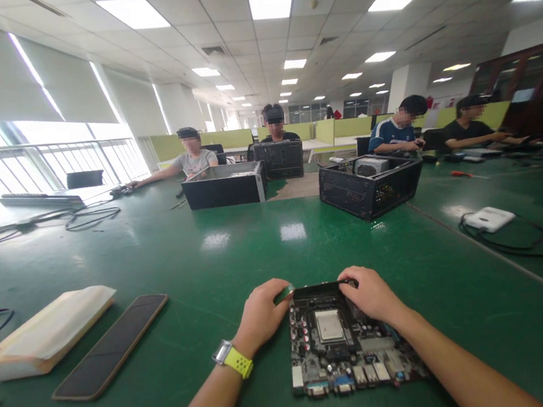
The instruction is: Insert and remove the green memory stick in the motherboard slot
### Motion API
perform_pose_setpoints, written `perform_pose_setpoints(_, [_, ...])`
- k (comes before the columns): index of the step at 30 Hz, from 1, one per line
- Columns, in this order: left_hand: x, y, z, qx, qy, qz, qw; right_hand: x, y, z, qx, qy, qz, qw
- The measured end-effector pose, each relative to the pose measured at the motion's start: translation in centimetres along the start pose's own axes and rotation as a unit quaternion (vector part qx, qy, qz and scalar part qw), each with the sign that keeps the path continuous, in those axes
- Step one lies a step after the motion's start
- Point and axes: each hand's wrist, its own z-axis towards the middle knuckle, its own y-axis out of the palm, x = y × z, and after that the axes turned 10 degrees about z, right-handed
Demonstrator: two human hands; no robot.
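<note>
A motherboard (313,359) lies flat on the green table in front of me, its ports facing me. A silver processor (330,325) sits in its socket. Along the board's far edge stands a dark, thin RAM stick (316,289). My left hand (265,309), with a yellow-strapped watch above it, pinches the stick's left end between thumb and fingers. At the other end my right hand (369,292) is closed on the stick, its fingertips partly hidden. My right forearm covers the board's right side.
Left of the board lie a dark flat panel (112,347) and a paper-wrapped package (50,332). Computer cases (224,190) (370,189) stand farther back. A white box (490,219) with a black cable lies right. Several people sit around the table's far side.
</note>
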Motion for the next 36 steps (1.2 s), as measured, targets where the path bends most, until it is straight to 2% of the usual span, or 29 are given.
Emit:
perform_pose_setpoints(5, [0.1, -0.1, 0.0, -0.001, 0.004, -0.006, 1.000, -0.5, -0.5, 0.0, 0.012, 0.003, -0.015, 1.000])
perform_pose_setpoints(8, [0.1, -0.2, 0.2, 0.041, -0.003, -0.016, 0.999, -2.7, -1.0, -1.1, 0.045, -0.033, -0.020, 0.998])
perform_pose_setpoints(10, [0.1, -0.3, 0.3, 0.071, -0.014, -0.016, 0.997, -5.1, -0.7, -2.8, 0.012, -0.072, -0.008, 0.997])
perform_pose_setpoints(14, [0.3, -0.4, 0.4, 0.112, -0.027, -0.010, 0.993, -9.3, 2.2, -6.6, -0.109, -0.157, -0.026, 0.981])
perform_pose_setpoints(17, [0.3, -0.4, 0.4, 0.126, -0.030, -0.006, 0.992, -10.7, 4.9, -8.0, -0.137, -0.165, -0.098, 0.972])
perform_pose_setpoints(19, [0.3, -0.4, 0.4, 0.126, -0.031, -0.003, 0.992, -10.8, 5.9, -8.1, -0.145, -0.168, -0.123, 0.967])
perform_pose_setpoints(22, [0.1, -0.4, 0.3, 0.117, -0.030, -0.002, 0.993, -10.4, 5.9, -7.5, -0.147, -0.173, -0.118, 0.967])
perform_pose_setpoints(25, [-0.1, -0.5, 0.2, 0.119, -0.031, -0.004, 0.992, -8.8, 4.3, -5.9, -0.112, -0.143, -0.122, 0.976])
perform_pose_setpoints(28, [-0.2, -0.6, 0.1, 0.124, -0.034, -0.008, 0.992, -5.6, 1.4, -3.3, -0.035, -0.037, -0.164, 0.985])
perform_pose_setpoints(30, [-0.2, -0.7, 0.1, 0.122, -0.035, -0.015, 0.992, -2.9, -0.7, -1.5, 0.009, 0.069, -0.197, 0.978])
perform_pose_setpoints(32, [-0.1, -0.6, 0.1, 0.119, -0.032, -0.022, 0.992, -0.4, -2.5, -0.1, 0.036, 0.145, -0.210, 0.966])
perform_pose_setpoints(34, [-0.1, -0.5, 0.1, 0.114, -0.029, -0.025, 0.993, 1.3, -3.5, 0.6, 0.045, 0.181, -0.212, 0.959])
perform_pose_setpoints(36, [-0.1, -0.4, 0.1, 0.110, -0.024, -0.026, 0.993, 1.9, -3.9, 0.9, 0.044, 0.185, -0.213, 0.958])
